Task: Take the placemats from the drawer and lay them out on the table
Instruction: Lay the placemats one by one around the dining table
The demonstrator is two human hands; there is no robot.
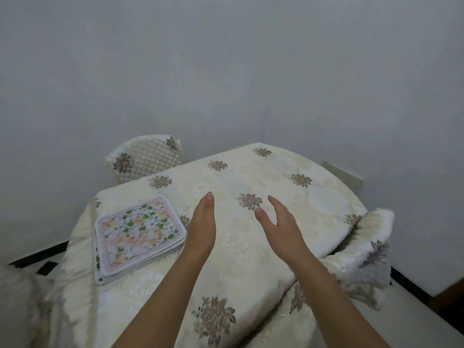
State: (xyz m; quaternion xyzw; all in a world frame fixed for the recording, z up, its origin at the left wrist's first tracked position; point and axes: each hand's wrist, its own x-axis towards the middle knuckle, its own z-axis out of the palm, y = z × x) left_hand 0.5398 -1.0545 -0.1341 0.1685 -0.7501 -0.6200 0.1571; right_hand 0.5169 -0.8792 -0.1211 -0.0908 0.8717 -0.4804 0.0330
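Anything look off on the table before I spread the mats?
Nothing damaged or spilled. The placemats sit stacked, slightly fanned, at the left of the tablecloth. Both the left hand and right hand are open, holding nothing.

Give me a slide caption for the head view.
Stacked placemats on the table; both open hands, left and right, hover beside them.

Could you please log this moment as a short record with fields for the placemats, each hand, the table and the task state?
placemats: one stack with a floral top mat, lying on the table's left side
left hand: open, fingers straight, over the tablecloth just right of the stack, holding nothing
right hand: open, thumb spread, over the table's middle, holding nothing
table: covered by a cream cloth with brown flower motifs
chairs: one quilted back behind the table
task state: mats on the table, still stacked, none laid out
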